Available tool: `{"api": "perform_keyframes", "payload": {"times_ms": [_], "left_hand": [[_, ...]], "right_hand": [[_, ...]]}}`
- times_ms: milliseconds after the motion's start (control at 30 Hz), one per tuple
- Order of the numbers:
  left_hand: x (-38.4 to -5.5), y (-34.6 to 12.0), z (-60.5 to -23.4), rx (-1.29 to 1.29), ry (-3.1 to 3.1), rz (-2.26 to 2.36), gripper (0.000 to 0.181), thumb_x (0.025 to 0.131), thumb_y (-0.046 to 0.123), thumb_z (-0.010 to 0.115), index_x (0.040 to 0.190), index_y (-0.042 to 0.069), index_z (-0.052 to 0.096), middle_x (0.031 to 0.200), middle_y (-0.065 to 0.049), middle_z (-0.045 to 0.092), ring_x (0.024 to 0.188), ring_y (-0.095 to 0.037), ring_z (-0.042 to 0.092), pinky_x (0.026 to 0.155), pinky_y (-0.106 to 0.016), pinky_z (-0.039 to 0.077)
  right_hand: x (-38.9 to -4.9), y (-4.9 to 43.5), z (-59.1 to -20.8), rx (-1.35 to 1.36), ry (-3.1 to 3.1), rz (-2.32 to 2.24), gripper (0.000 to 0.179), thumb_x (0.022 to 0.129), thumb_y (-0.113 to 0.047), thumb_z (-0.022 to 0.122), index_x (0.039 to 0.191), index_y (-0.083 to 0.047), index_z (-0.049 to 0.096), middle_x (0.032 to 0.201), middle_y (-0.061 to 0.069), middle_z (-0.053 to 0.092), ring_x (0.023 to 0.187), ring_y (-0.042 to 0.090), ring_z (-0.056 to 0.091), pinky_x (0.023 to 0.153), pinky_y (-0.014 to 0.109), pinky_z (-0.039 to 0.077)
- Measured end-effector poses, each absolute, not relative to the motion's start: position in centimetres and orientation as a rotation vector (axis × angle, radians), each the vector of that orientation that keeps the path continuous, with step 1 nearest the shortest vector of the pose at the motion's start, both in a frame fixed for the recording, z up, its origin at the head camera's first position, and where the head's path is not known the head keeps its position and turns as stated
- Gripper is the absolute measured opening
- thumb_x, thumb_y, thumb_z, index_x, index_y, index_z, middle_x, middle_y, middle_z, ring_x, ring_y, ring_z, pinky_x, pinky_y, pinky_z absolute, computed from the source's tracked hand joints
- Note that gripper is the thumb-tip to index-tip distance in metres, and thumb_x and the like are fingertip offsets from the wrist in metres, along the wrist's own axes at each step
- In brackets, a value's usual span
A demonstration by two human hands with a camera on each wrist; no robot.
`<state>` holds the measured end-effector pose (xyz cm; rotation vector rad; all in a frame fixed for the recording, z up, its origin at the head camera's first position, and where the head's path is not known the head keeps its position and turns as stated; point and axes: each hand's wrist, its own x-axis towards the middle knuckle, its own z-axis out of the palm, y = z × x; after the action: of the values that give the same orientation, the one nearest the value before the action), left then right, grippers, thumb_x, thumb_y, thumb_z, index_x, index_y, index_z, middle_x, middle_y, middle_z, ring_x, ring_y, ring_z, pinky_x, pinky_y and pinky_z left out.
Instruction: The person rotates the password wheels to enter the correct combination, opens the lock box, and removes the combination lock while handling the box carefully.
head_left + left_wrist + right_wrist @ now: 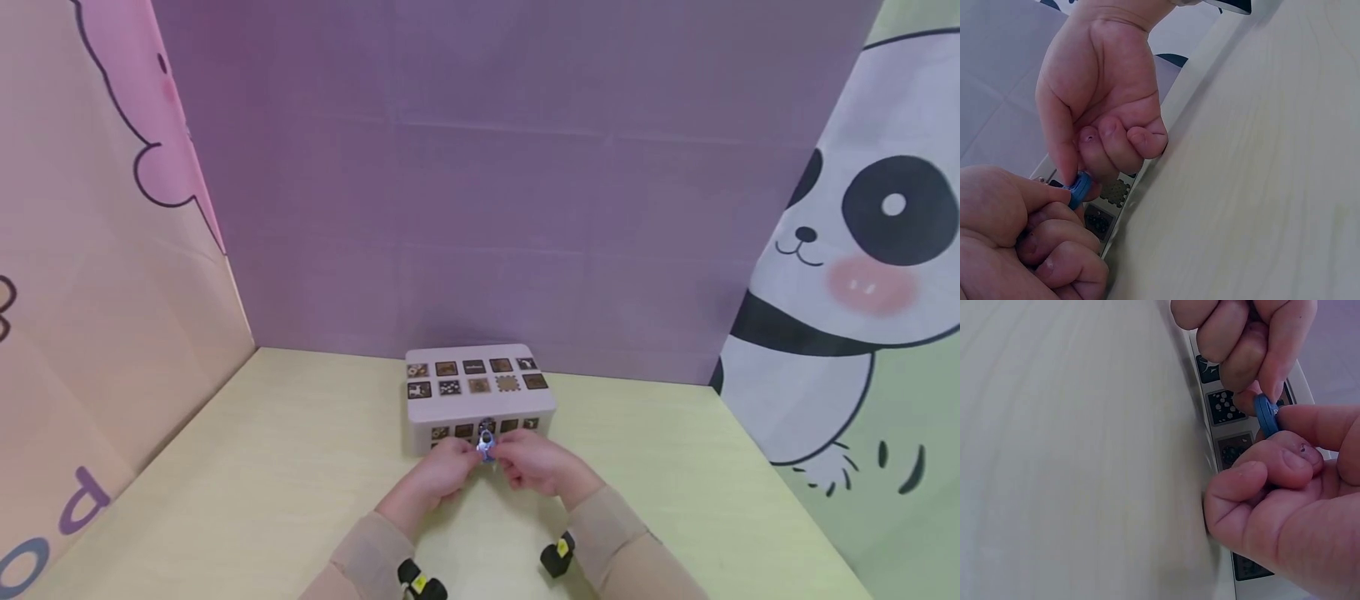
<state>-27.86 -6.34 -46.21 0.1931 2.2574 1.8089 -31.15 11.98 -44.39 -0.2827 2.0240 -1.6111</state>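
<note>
A small blue padlock (486, 447) with a silver shackle hangs at the front latch of a white box (480, 407) with printed dark squares. My left hand (444, 472) pinches the padlock from the left side with thumb and forefinger. From the other side my right hand (538, 463) also pinches it between thumb and forefinger. In the left wrist view the blue padlock body (1079, 190) shows between both sets of fingertips, and the other fingers are curled in. The right wrist view shows the padlock's edge (1266, 415); its shackle is hidden there.
The box stands on a pale wood-grain table (300, 467), near a purple backdrop (495, 183). Printed side cloths flank the table, with a panda (810, 392) on the right one. Black devices (557, 557) are strapped at both wrists.
</note>
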Motion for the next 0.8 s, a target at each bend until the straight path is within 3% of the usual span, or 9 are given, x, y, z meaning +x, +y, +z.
{"api": "perform_keyframes", "payload": {"times_ms": [200, 800], "left_hand": [[-27.75, -6.21, -46.13, 0.197, 2.265, 1.799, 0.024, 0.102, 0.013, 0.053, 0.089, -0.004, 0.062, 0.056, 0.008, 0.037, 0.043, -0.006, 0.029, 0.038, -0.02, 0.025], [-27.31, -6.16, -45.84, 0.173, 2.276, 1.794, 0.023, 0.103, 0.015, 0.054, 0.097, -0.004, 0.065, 0.057, 0.008, 0.038, 0.043, -0.005, 0.029, 0.039, -0.02, 0.025]], "right_hand": [[-31.03, 11.99, -44.35, -0.268, 2.027, -1.595, 0.013, 0.101, -0.011, 0.056, 0.103, 0.0, 0.062, 0.07, -0.002, 0.04, 0.058, 0.012, 0.033, 0.056, 0.025, 0.028], [-30.8, 12.05, -43.99, -0.263, 2.021, -1.592, 0.014, 0.1, -0.011, 0.057, 0.106, 0.001, 0.062, 0.072, -0.001, 0.041, 0.06, 0.012, 0.034, 0.058, 0.025, 0.03]]}}
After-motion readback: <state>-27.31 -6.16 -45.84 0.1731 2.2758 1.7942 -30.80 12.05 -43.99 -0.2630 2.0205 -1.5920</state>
